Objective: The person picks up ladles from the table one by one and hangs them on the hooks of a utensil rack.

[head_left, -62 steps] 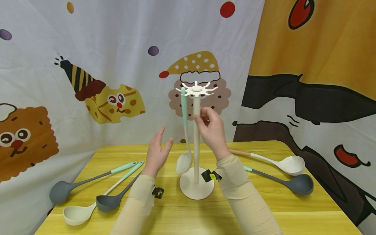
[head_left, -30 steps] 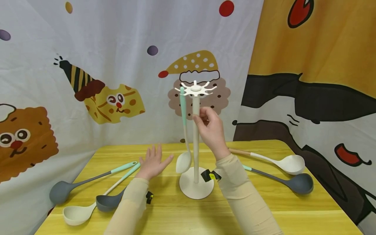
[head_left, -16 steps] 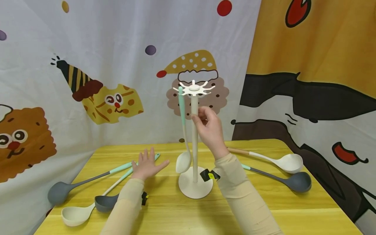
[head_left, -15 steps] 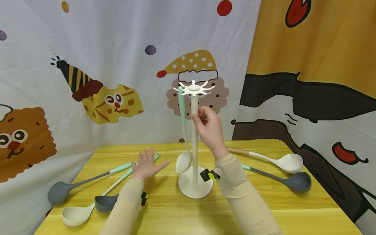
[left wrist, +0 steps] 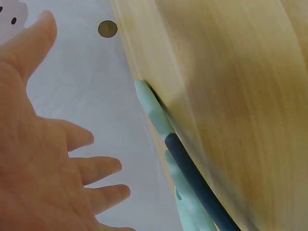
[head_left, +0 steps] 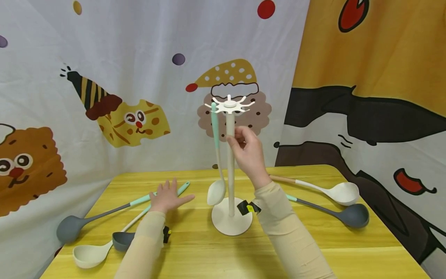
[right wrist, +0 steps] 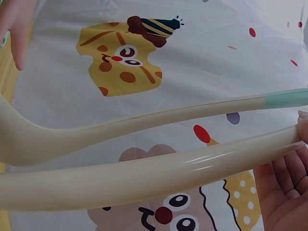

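Note:
My right hand (head_left: 248, 155) pinches the pole (head_left: 230, 170) of a white utensil stand between thumb and fingers, just below its ring of hooks (head_left: 230, 104). From a left hook hangs a cream spoon (head_left: 216, 192) with a mint handle; in the right wrist view its shaft (right wrist: 159, 115) runs beside the pole. My left hand (head_left: 166, 198), fingers spread and holding nothing, is over the ladle handles on the left. Beneath it, a dark grey ladle (head_left: 122, 241) is partly hidden by the sleeve, its mint handle end (left wrist: 153, 106) showing in the left wrist view.
A cream ladle (head_left: 90, 255) and a grey utensil with a rounded head (head_left: 71, 229) lie at the left of the wooden table (head_left: 209, 257). On the right lie a white ladle (head_left: 345, 193) and another dark grey ladle (head_left: 355, 217). A patterned cloth (head_left: 150, 69) hangs behind.
My left hand has dropped from beside the stand and moved left, over the ladle handles, its fingers spreading. My right hand keeps its hold on the pole.

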`<state>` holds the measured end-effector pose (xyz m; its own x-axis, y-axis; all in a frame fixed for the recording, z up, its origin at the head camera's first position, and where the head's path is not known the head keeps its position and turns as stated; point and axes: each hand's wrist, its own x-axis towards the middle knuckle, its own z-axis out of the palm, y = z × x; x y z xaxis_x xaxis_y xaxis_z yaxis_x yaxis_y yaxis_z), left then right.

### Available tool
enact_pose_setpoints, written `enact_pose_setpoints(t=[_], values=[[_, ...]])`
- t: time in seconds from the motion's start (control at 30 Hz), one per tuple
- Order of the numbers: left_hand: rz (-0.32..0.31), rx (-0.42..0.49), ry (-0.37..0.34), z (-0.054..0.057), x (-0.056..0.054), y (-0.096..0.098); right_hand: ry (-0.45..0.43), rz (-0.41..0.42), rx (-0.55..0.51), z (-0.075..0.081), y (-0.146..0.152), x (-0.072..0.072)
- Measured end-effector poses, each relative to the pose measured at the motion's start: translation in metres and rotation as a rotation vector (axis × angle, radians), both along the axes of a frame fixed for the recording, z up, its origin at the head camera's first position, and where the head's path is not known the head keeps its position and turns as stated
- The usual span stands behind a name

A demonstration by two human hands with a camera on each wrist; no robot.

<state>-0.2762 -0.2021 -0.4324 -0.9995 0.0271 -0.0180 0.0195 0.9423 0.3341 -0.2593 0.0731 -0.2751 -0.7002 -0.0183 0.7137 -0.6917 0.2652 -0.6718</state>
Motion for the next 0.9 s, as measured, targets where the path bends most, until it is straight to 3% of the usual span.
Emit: enact_pose_setpoints(t=[0.5,0.9], values=[[0.008,-0.046,0.104,-0.005,-0.006,-0.008,0.002,0.009,-0.004,-0.001,0.0,0.0],[0.039,-0.022,0.121,-0.01,-0.004,-0.013,0.008,0.007,0.0,-0.001,0.0,-0.001]])
